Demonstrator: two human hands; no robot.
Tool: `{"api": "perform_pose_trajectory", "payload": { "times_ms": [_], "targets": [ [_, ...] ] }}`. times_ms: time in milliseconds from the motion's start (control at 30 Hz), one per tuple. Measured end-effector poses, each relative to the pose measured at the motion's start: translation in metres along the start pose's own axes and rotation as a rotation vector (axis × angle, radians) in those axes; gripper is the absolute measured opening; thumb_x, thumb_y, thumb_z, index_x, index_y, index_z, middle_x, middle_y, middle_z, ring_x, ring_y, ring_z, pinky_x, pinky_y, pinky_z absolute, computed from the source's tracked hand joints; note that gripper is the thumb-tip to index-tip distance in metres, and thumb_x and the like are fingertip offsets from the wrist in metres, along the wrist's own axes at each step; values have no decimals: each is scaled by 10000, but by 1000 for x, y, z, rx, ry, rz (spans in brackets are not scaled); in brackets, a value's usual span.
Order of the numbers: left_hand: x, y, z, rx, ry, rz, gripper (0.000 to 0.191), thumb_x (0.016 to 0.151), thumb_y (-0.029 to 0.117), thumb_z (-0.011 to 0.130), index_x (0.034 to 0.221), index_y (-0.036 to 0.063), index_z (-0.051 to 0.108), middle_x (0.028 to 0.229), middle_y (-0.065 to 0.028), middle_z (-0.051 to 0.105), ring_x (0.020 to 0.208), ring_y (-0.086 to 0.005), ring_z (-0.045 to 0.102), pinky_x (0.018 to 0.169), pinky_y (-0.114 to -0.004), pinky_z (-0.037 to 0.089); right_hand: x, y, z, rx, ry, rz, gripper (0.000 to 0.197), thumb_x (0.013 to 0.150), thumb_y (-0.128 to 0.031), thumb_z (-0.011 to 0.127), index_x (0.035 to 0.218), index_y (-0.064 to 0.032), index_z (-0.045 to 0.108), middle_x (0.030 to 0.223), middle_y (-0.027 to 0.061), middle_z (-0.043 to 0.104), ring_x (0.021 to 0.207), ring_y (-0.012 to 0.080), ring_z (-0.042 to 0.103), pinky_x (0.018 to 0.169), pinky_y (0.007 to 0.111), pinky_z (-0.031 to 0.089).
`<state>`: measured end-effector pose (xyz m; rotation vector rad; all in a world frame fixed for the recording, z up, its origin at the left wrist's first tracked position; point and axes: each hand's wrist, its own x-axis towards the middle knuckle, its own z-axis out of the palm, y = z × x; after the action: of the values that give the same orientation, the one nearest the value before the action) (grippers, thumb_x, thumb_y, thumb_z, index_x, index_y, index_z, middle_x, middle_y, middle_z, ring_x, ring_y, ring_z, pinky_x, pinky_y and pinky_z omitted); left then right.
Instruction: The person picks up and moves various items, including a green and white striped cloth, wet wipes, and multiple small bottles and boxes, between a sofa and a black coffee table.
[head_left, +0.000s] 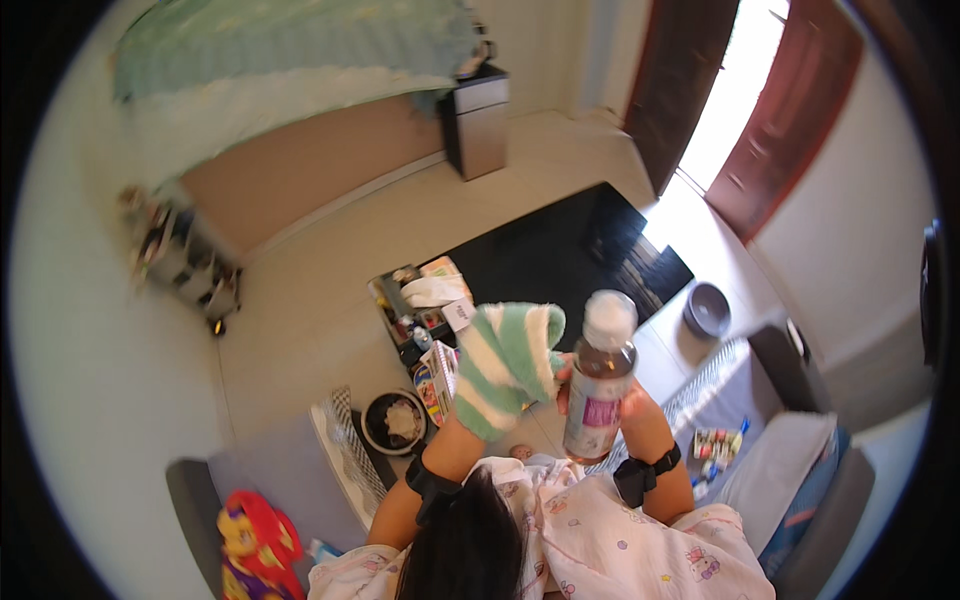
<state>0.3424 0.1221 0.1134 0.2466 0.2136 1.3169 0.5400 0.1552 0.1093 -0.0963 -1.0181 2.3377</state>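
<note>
A bottle (598, 390) of brown liquid with a white cap and a printed label stands upright in my right hand (636, 405), whose fingers wrap its side. A green and cream striped cloth (506, 364) drapes over my left hand (559, 379), hiding most of it. Some fingertips show at the cloth's right edge, close beside the bottle. Whether they touch the bottle is not plain. Both wrists wear black bands.
Beyond my hands is a glossy black table (540, 255) with an organizer, tissues (435, 291) and books (437, 382). A lined bin (394, 421) stands left, a dark basin (706, 310) right. Grey sofa sections (281, 476) flank me.
</note>
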Motion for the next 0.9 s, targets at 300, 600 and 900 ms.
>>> {"api": "perform_pose_trajectory", "payload": {
  "times_ms": [300, 600, 900],
  "targets": [
    [-75, -7, -18, 275, 329, 353, 473, 926, 341, 371, 1287, 37, 386, 1256, -130, 491, 1126, -290, 499, 948, -417, 425, 58, 28, -1, -168, 54, 96, 752, 658, -441, 656, 1199, 35, 442, 929, 143, 609, 811, 218, 624, 761, 315, 498],
    [-160, -13, -48, 323, 478, 776, 387, 897, 303, 496, 1186, 47, 474, 797, -48, 607, 514, -78, 520, 447, -175, 399, 59, 76, 69, -806, -261, 44, 767, 583, -227, 775, 1225, -1, 421, 1080, 79, 539, 997, 159, 507, 909, 305, 383],
    [-222, -22, -77, 713, 648, 1093, 356, 836, 232, 600, 1113, 19, 531, 1057, -66, 577, 916, -129, 536, 789, -271, 454, 37, 127, 155, -1055, -347, -150, 636, 653, -262, 728, 1132, 29, 428, 989, 142, 596, 906, 210, 574, 822, 331, 448]
  ]
}}
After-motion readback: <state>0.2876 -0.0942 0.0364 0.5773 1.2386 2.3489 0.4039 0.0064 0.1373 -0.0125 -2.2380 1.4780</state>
